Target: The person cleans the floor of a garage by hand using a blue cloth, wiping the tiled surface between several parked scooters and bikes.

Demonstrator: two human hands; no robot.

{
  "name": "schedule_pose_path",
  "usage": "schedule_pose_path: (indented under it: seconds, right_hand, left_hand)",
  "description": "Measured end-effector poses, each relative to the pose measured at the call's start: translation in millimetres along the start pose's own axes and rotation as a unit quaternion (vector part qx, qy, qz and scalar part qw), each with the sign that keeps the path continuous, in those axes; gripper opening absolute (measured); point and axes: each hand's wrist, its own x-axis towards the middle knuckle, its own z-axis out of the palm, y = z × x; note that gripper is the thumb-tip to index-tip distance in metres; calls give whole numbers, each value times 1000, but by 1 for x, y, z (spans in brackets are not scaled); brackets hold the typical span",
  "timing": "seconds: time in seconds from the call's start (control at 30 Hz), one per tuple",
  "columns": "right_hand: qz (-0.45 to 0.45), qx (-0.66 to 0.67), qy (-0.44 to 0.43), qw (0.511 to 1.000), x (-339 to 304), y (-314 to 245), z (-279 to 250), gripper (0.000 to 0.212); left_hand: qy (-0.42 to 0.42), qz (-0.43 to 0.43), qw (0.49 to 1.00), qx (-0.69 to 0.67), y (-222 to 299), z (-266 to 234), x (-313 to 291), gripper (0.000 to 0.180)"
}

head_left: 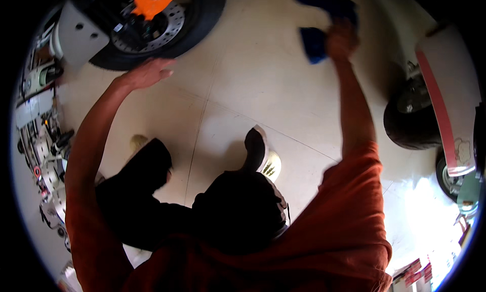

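Observation:
My left hand (148, 73) reaches forward with fingers apart, just below a black motorcycle tyre (167, 39) that has a perforated brake disc (167, 29) and an orange caliper (152, 1). It holds nothing. My right hand (341, 38) is raised at the upper right and grips a blue cloth (319, 24), which hangs and bunches around the fingers. My orange sleeves, dark trousers and a black-and-white shoe (260, 153) fill the lower half of the view.
Pale tiled floor (253, 89) lies between the two hands. A white scooter with a red stripe (445, 94) and its black wheel (410, 115) stand at the right. Several white scooter parts and machines crowd the left edge (45, 140).

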Motion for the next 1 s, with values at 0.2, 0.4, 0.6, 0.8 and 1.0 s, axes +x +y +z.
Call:
schedule_pose_path:
  seconds: [0.2, 0.4, 0.6, 0.8, 1.0]
  right_hand:
    - [204, 16, 12, 979, -40, 76, -12, 48]
    - [57, 36, 92, 994, -94, -75, -7, 45]
    - [-141, 121, -71, 980, -158, -176, -86, 57]
    - [-150, 77, -61, 984, -81, -186, -72, 52]
    - [-203, 77, 54, 975, -117, -175, -62, 55]
  left_hand:
    - [7, 101, 994, -50, 32, 10, 7, 50]
    - [-73, 91, 993, 8, 16, 26, 13, 52]
    - [-25, 126, 992, 11, -4, 39, 17, 51]
    - [-3, 150, 989, -6, -36, 46, 14, 35]
    - [58, 152, 986, -39, -65, 65, 0, 38]
